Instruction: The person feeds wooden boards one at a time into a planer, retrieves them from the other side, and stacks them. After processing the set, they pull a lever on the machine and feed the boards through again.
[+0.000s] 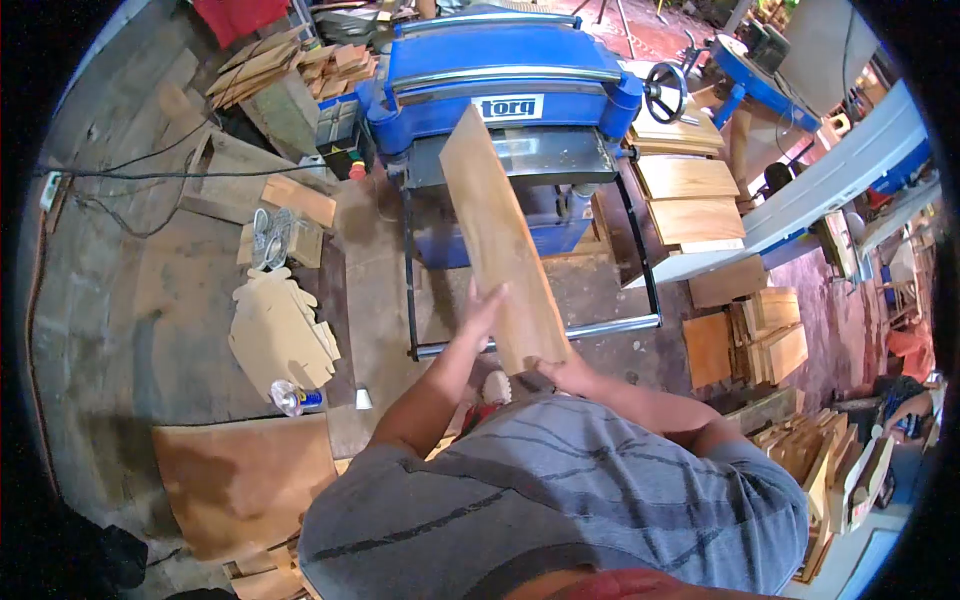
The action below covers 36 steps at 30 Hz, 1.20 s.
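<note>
Both hands clasp the near end of a wooden board (500,240): left hand (484,308) flat along its edge, right hand (566,373) cupped beneath. It tilts toward the blue planer (510,85) ahead, apparently being lined up; feeding would need levelling. Stacked planks (690,195) lie right, a concrete floor (130,300) left.

The person wears a grey short-sleeved T-shirt (560,490) crossed by thin, dark, wavy lines that run roughly across the chest and shoulders. The sleeves end above the elbows, leaving both forearms bare, and the hands, left (484,312) and right (568,374), carry no gloves. A strip of red fabric (620,585) shows at the bottom edge, below the shirt's neckline.
</note>
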Each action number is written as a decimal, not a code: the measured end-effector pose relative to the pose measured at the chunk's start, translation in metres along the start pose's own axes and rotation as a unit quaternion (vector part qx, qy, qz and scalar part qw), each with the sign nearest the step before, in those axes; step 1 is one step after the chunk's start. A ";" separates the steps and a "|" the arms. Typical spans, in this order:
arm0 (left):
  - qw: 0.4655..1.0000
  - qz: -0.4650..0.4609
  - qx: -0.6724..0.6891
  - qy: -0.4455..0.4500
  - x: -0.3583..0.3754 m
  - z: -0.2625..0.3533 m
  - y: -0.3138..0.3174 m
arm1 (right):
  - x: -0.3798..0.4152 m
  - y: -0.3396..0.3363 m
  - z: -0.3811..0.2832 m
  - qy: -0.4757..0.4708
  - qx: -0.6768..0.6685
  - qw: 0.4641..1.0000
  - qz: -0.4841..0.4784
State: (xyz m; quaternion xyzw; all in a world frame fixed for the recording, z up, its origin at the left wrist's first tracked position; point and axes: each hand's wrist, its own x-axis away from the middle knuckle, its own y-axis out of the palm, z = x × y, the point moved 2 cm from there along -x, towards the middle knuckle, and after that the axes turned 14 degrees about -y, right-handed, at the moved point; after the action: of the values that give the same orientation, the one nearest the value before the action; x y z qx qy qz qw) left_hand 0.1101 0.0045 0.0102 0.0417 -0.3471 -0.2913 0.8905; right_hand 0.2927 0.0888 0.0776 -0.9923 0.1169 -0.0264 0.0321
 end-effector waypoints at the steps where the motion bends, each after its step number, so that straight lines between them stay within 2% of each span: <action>1: 0.997 0.024 0.041 -0.055 -0.002 -0.001 -0.007 | 0.002 -0.002 -0.001 0.066 -0.029 0.997 0.025; 2: 0.998 0.021 0.038 -0.055 -0.010 -0.002 -0.017 | 0.004 -0.003 0.000 0.132 -0.059 0.988 0.051; 3: 0.999 0.031 0.032 0.003 -0.021 -0.003 -0.031 | 0.005 0.002 0.010 0.085 -0.177 0.974 0.110; 4: 0.997 0.042 0.027 0.059 -0.029 -0.008 -0.044 | 0.007 -0.004 0.021 0.087 -0.179 0.973 0.113; 6: 0.997 0.057 0.024 0.050 -0.034 -0.010 -0.059 | 0.004 -0.012 0.014 0.082 -0.336 0.932 0.104; 8: 0.996 0.071 0.019 0.050 -0.043 -0.008 -0.072 | -0.003 -0.017 0.043 0.094 -0.301 0.945 0.091; 10: 0.991 0.059 -0.067 0.103 -0.051 -0.014 -0.080 | -0.011 -0.022 0.057 0.157 -0.223 0.956 0.111; 11: 0.991 0.058 -0.070 0.102 -0.037 -0.005 -0.075 | -0.018 -0.022 0.053 0.164 -0.226 0.953 0.121; 12: 0.927 0.142 -0.302 0.172 -0.008 0.019 -0.059 | -0.026 -0.022 0.057 0.163 -0.228 0.952 0.121; 13: 0.798 0.217 -0.512 0.231 0.016 0.038 -0.042 | -0.036 -0.023 0.064 0.149 -0.244 0.951 0.120; 15: 0.691 0.151 -0.682 0.186 0.031 0.042 -0.019 | -0.055 -0.022 0.064 0.148 -0.246 0.947 0.146; 17: 0.685 0.078 -0.684 0.240 0.042 0.023 -0.013 | -0.066 -0.022 0.070 0.137 -0.239 0.950 0.149; 18: 0.681 0.059 -0.691 0.235 0.037 0.011 -0.011 | -0.076 -0.025 0.076 0.130 -0.230 0.953 0.151; 20: 0.636 0.044 -0.734 0.236 0.044 0.021 -0.007 | -0.090 -0.028 0.100 0.145 -0.236 0.942 0.190; 23: 0.634 0.049 -0.720 0.277 0.020 0.018 -0.019 | -0.112 -0.024 0.100 0.139 -0.255 0.936 0.200; 25: 0.599 0.068 -0.746 0.284 0.000 0.026 -0.020 | -0.127 -0.027 0.105 0.133 -0.239 0.937 0.220; 26: 0.582 0.076 -0.759 0.281 -0.011 0.031 -0.021 | -0.138 -0.032 0.108 0.119 -0.208 0.952 0.189; 28: 0.597 0.081 -0.755 0.261 -0.024 0.048 -0.020 | -0.158 -0.035 0.124 0.125 -0.178 0.958 0.190; 29: 0.574 0.108 -0.765 0.272 -0.044 0.044 -0.023 | -0.169 -0.036 0.119 0.118 -0.181 0.958 0.190; 32: 0.571 0.107 -0.771 0.260 -0.042 0.060 -0.015 | -0.160 -0.038 0.118 0.135 -0.223 0.945 0.198; 34: 0.565 0.108 -0.777 0.257 -0.052 0.057 -0.018 | -0.165 -0.044 0.119 0.115 -0.215 0.957 0.156; 36: 0.542 0.119 -0.794 0.248 -0.058 0.062 -0.016 | -0.159 -0.056 0.126 0.133 -0.191 0.964 0.131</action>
State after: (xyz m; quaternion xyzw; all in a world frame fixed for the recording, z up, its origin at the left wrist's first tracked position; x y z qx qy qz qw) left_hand 0.0286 0.0307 0.0182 -0.6534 0.2590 -0.3174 0.6366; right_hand 0.1587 0.1873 -0.0515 -0.9434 0.2524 -0.1314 -0.1704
